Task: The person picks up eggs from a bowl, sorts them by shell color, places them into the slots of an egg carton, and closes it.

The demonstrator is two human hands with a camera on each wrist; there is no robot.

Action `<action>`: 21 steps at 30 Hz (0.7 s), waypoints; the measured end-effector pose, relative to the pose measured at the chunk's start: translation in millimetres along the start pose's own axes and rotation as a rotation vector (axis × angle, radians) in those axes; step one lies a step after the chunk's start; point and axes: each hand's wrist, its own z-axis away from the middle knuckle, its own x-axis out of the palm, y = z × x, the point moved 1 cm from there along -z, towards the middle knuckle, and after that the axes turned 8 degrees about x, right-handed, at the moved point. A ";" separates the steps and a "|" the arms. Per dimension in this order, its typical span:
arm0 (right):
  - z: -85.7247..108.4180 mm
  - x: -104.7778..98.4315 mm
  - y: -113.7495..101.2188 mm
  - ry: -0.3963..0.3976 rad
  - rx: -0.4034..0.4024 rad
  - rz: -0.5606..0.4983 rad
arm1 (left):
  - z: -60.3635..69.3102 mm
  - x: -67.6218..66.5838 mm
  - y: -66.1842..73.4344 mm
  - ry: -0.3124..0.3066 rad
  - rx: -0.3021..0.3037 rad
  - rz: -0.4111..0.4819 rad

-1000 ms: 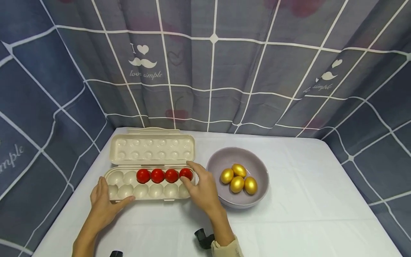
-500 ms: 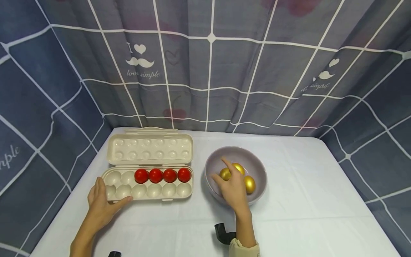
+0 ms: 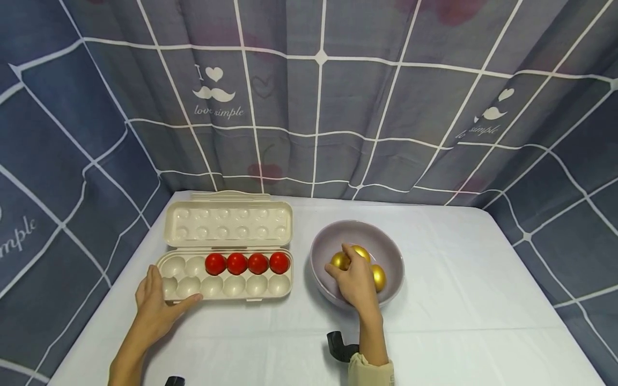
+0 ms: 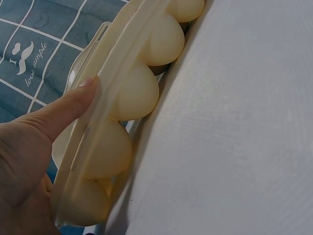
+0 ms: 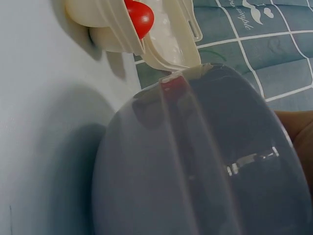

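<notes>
My left hand grips the left end of the cream egg carton, which lies with its lid open. The left wrist view shows the thumb on the carton's front rim. Several red eggs fill the right part of the back row; the front-row cups hold nothing. My right hand reaches into the mauve bowl, thumb and forefinger on either side of a golden egg. Two more golden eggs show beside the hand, which covers part of the bowl's inside. From the right wrist, the bowl's outer wall hides most of that hand.
A white cloth covers the table. Dark checked curtains hang behind it and at both sides. Under my right wrist is a black curved piece, and another black piece shows at the bottom edge.
My right hand has left the rightmost red egg in the carton, moved right to the bowl, and drawn its thumb and forefinger around a golden egg. The left hand has stayed on the carton.
</notes>
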 end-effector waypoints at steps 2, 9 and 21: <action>-0.6 0.4 0.6 -0.014 0.005 0.012 | -0.3 0.0 0.0 -0.004 -0.002 0.000; -1.9 2.4 3.5 -0.065 0.025 -0.018 | 0.8 -0.7 0.1 -0.018 -0.005 -0.007; -1.5 4.1 4.3 -0.143 -0.014 0.050 | -0.2 -0.2 1.4 -0.004 0.001 0.001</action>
